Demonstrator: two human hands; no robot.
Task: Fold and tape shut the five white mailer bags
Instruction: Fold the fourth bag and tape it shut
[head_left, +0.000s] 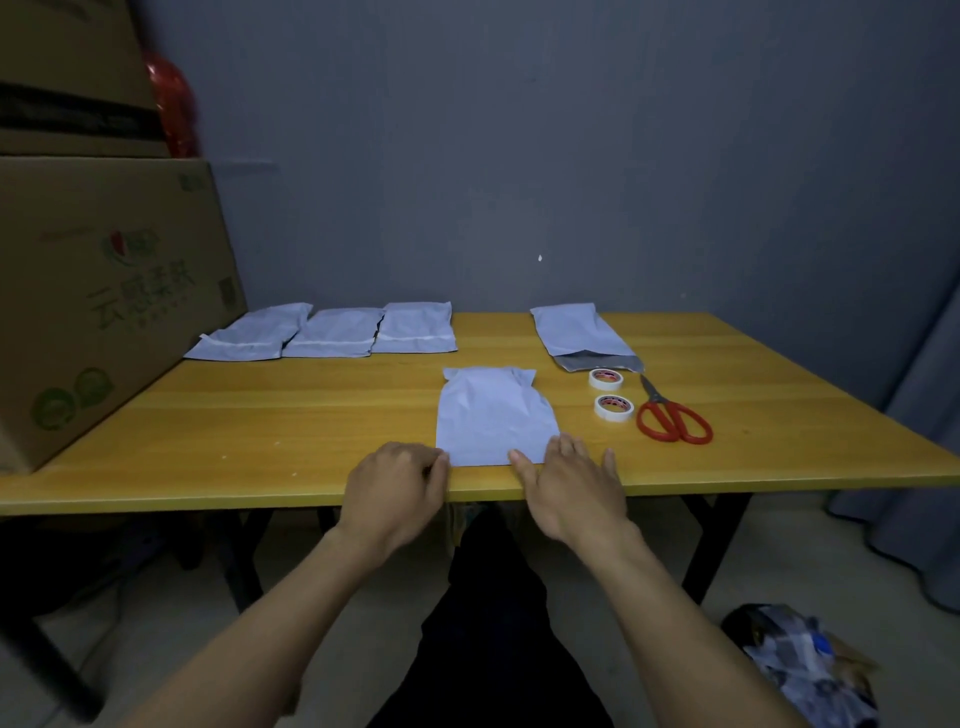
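Observation:
A white mailer bag (491, 413) lies lengthwise at the front middle of the yellow table (260, 415). My left hand (397, 486) has curled fingers at the bag's near left corner and seems to pinch it. My right hand (569, 480) rests on the near right corner with fingers spread flat. Three folded white bags (332, 332) lie in a row at the back left. Another white bag (576, 332) with its grey mouth open lies at the back right. Two rolls of white tape (613, 406) sit beside red-handled scissors (670, 415).
A big cardboard box (104, 306) stands on the table's left end, with another box stacked above it. The grey wall runs behind the table. A patterned bag (800, 665) lies on the floor at the lower right. My legs are under the front edge.

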